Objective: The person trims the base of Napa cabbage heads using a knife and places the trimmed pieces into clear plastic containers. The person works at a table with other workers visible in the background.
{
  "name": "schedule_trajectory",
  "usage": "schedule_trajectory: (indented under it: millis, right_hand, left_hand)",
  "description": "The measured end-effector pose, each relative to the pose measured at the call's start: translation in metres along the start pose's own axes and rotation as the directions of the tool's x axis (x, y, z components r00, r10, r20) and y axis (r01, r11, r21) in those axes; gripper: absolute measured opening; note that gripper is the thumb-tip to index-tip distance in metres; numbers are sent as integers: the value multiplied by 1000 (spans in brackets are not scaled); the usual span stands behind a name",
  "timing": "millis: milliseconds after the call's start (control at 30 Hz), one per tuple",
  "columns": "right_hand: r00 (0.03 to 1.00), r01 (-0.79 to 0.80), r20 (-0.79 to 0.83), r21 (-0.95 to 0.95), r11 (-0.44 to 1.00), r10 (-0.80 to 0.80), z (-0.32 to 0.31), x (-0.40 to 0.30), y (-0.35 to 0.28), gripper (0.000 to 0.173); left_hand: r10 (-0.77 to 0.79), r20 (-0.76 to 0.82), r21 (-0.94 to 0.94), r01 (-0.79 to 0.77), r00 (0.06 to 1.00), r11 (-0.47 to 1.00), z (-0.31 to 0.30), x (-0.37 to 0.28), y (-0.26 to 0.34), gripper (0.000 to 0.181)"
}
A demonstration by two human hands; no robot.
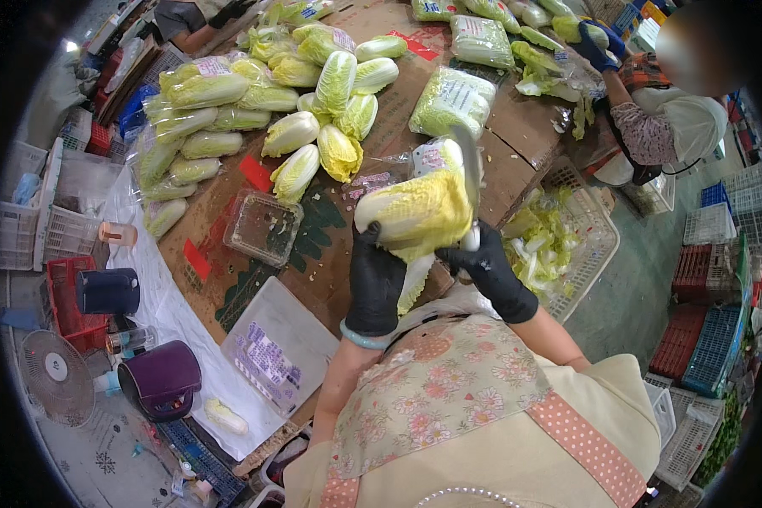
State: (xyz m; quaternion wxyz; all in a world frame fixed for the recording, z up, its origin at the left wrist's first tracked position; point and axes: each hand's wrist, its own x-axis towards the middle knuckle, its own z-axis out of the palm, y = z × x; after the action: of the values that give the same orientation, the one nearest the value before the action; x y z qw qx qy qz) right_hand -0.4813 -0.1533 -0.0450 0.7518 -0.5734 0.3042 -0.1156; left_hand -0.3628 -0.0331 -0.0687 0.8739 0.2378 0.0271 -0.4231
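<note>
My left hand [376, 279], in a black glove, grips a napa cabbage [413, 213] by its pale base side. A loose leaf [416, 282] hangs beneath the head. In my black-gloved right hand [489, 270] is the white handle of a kitchen knife [467, 159]. Its wide blade points away from me, along the cabbage's leafy end; whether it touches the leaves I cannot tell. Just beyond lies a wrapped cabbage [435, 155] with a printed label. Unwrapped napa cabbages [340, 117] are heaped farther off, beside a stack of bagged ones [206, 95].
A clear plastic box [263, 227] and a pale board with stickers [279, 349] lie at left on the cardboard-covered table [368, 159]. A white crate of trimmed leaves [584, 267] stands at right. A co-worker's gloved hand [594, 47] handles cabbage at upper right; another person's arm [197, 35] shows upper left.
</note>
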Motion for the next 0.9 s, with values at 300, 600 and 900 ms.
schedule_trajectory:
  millis: [300, 600, 900]
  right_hand:
    - [884, 466, 37, -137, 874, -466, -2, 21, -13, 21]
    - [987, 99, -146, 262, 960, -62, -5, 17, -15, 27]
    - [691, 44, -162, -963, 265, -704, -100, -8, -26, 39]
  left_hand:
    - [-112, 176, 224, 71, 978, 972, 13, -28, 11, 60]
    - [-100, 29, -78, 102, 995, 992, -5, -14, -7, 59]
    - [-178, 394, -333, 320, 902, 887, -29, -8, 9, 60]
